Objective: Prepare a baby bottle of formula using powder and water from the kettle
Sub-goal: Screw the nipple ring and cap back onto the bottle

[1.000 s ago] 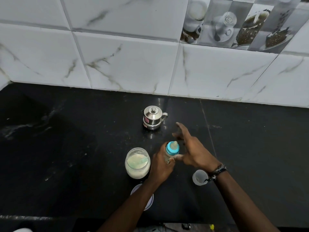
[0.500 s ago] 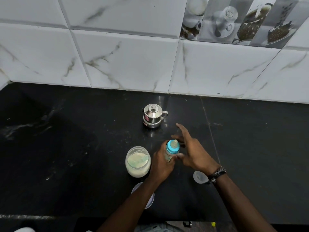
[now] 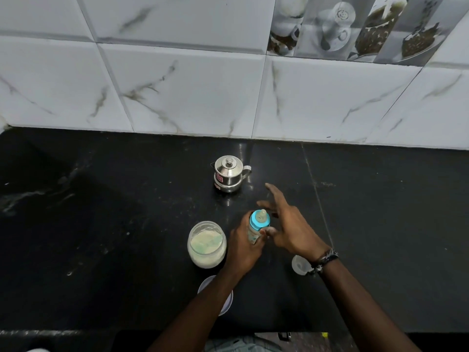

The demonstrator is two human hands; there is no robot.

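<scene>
**One bottle in my left hand, right hand spread beside it**

On the black stone counter (image 3: 101, 224) I count one of each: one small baby bottle with a blue screw ring and pale teat (image 3: 258, 223), one clear round jar of off-white formula powder (image 3: 206, 243), one small shiny steel kettle with a knobbed lid (image 3: 228, 177), one flat white lid (image 3: 223, 298) and one small clear plastic cap (image 3: 299, 264). Both my hands are in view.

My left hand (image 3: 245, 250) has its fingers curled round the body of the bottle and holds it upright, the teat pointing up. The ring and teat stand out above my knuckles, at about 1 o'clock from the back of the hand.

My right hand (image 3: 289, 227) holds nothing. Its fingers are straight and fanned out toward 11 o'clock, and its thumb tip sits just beside the bottle, below the blue ring; I cannot tell whether it touches. The bottle lies at 9 o'clock from that palm.

From the bottle, the kettle stands at 11 o'clock, apart, near the white marbled wall tiles (image 3: 177, 85). The powder jar, its mouth uncovered, is at 8 o'clock, just beside my left hand. The white lid lies at 7 o'clock, partly under my left forearm. The clear cap is at 4 o'clock, half hidden by my right wrist, which wears a dark braided band (image 3: 323, 260).
</scene>
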